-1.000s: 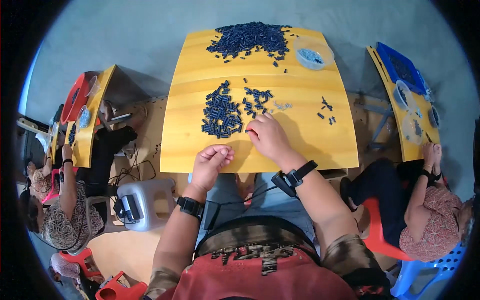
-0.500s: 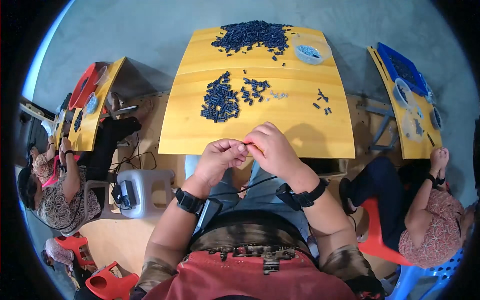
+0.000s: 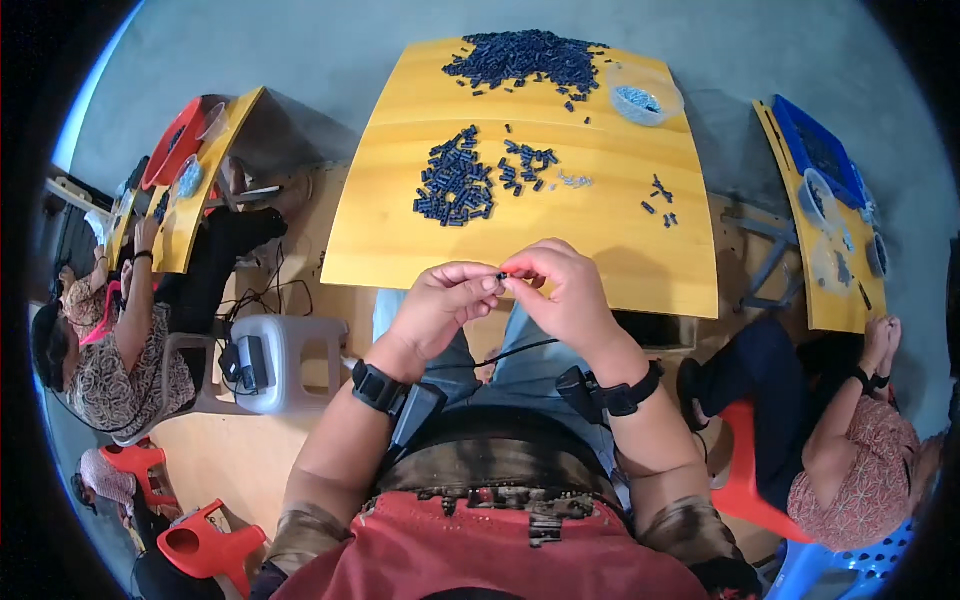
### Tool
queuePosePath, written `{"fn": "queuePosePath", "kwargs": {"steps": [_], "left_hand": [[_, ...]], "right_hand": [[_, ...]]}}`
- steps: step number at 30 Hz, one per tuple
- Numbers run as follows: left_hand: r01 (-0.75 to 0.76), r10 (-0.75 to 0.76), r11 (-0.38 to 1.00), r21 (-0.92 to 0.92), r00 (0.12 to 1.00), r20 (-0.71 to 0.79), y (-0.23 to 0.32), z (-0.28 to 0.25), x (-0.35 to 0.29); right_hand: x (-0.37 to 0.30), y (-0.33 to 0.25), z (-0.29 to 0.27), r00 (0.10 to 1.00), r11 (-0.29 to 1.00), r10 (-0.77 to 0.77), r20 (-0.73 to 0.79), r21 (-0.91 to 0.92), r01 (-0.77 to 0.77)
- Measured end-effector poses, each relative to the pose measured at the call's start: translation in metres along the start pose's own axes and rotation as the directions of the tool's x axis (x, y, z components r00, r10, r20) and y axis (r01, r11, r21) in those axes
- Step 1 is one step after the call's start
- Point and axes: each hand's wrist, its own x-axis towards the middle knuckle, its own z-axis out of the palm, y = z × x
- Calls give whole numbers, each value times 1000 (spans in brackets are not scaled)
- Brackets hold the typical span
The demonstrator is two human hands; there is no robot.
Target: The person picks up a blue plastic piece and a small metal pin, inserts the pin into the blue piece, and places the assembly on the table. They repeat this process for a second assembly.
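Hold by near edge of yellow table (image 3: 390,250): pinched small black cylindrical piece (image 3: 503,276) between closed fingers of left hand (image 3: 438,308) and right hand (image 3: 565,300); looked light, stiff, perhaps slippery, best taken at ends

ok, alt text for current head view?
A person's left hand and right hand pinch a small dark piece near the edge of a yellow table. Beyond lie a large pile of dark pieces, a smaller pile and a clear tub.
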Motion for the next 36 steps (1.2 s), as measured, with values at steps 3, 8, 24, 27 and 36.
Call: {"fn": "queuePosePath", "kwargs": {"steps": [3,8,24,27,36], "left_hand": [[20,-20,1000,11,999,-33,3,0,2],[59,-57,998,26,997,-44,5,-1,12],[120,-122,987,-103,992,-16,18,-2,51],[155,-159,984,-92,987,-37,20,2,54],[182,-193,954,-239,981,-21,23,-8,61]], "right_hand": [[2,5,2,996,990,90,-5,107,-89],[9,16,4,997,996,77,5,47,-77],[38,28,-3,989,989,145,23,-45,-144],[40,27,-2,990,985,132,48,-114,-126],[46,38,4,992,985,127,27,-120,-123]]}}
